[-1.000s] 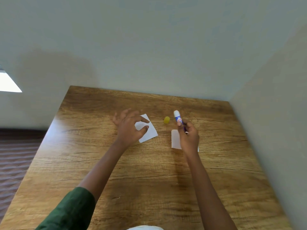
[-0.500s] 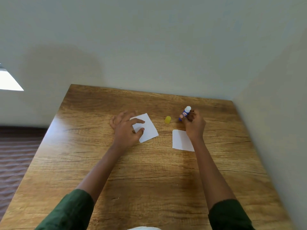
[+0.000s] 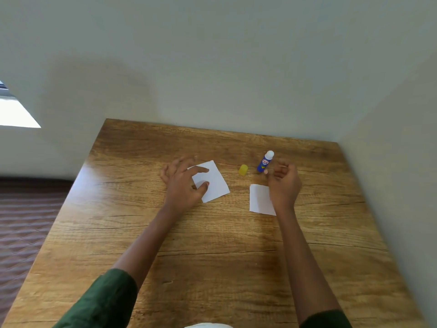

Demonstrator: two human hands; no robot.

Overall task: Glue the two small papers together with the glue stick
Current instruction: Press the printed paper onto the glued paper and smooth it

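Two small white papers lie on the wooden table (image 3: 212, 245). My left hand (image 3: 182, 183) rests with spread fingers on the left paper (image 3: 214, 182), pinning its left side. The right paper (image 3: 260, 200) lies flat, partly under my right hand (image 3: 282, 183). A blue glue stick (image 3: 265, 162) with its white tip exposed stands slightly tilted on the table just beyond my right hand, whose fingers are loosely curled and apart from it. Between the left paper and the stick sits the stick's yellow cap (image 3: 243, 169).
The table stands in a corner, with a pale wall (image 3: 236, 79) behind and another wall (image 3: 406, 162) along its right edge. Brown patterned floor (image 3: 23, 221) shows past the table's left edge.
My right hand carried the glue stick away from the right paper, set it upright beyond the paper, and let go. My left hand stayed on the left paper.
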